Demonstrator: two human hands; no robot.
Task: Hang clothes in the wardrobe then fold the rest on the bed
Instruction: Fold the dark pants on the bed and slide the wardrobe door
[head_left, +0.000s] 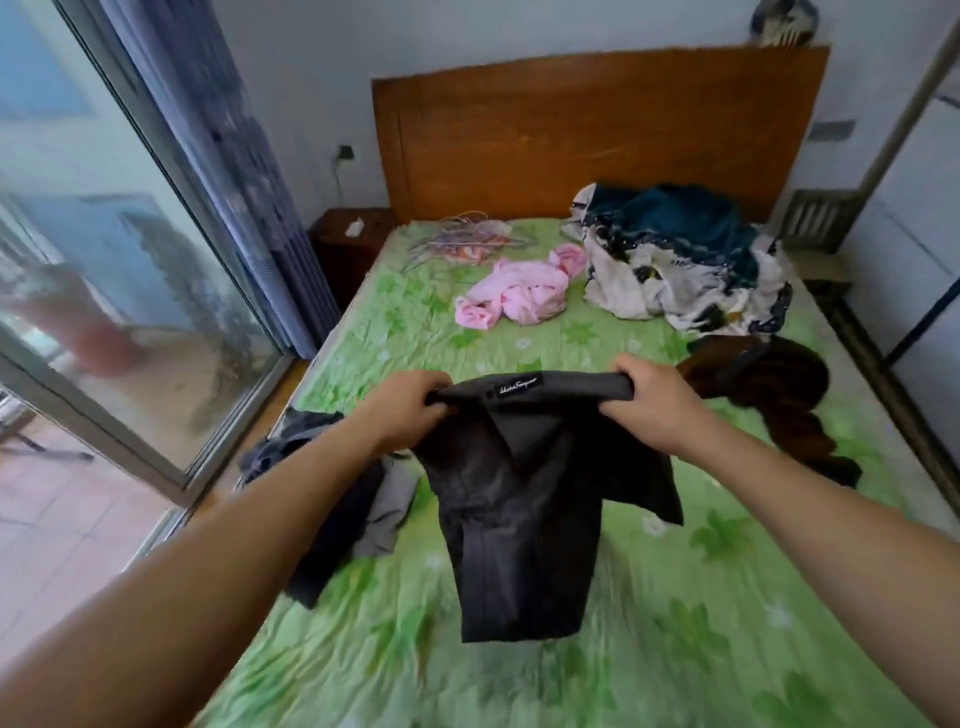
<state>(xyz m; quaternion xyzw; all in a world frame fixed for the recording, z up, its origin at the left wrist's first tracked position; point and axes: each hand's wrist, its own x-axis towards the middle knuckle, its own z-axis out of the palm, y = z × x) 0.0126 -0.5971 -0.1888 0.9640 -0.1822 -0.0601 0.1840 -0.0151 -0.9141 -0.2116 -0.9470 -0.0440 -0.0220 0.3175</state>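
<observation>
Seen from the head camera, the only view, both hands are clenched on the top band of a dark grey garment (519, 509): the left hand (410, 410) bunches one end and the right hand (654, 402) the other, so the band is stretched nearly straight between them. The garment hangs in the air over the near half of the bed (675, 597), and its lower edge looks clear of the sheet, though I cannot be sure. It is probably being shaken out before being folded or hung. To do that well, keep the band taut and level, let the twisted body drop and untwist, then lay it flat on the open sheet with the seams lined up. The cloth looks thin and limp, matte charcoal, with a small black label in white script and one button on the band. A flap sticks out on the right side, and I cannot tell if it is a sleeve or a leg. The sheet is crinkled, light green, printed with leaves and pale flowers. Further back lie a soft pink garment (514, 296), a rumpled teal and white pile (675, 260), a brown garment (769, 405), a grey heap (332, 493) and thin wire hangers (457, 239) near the wooden headboard (597, 140).
</observation>
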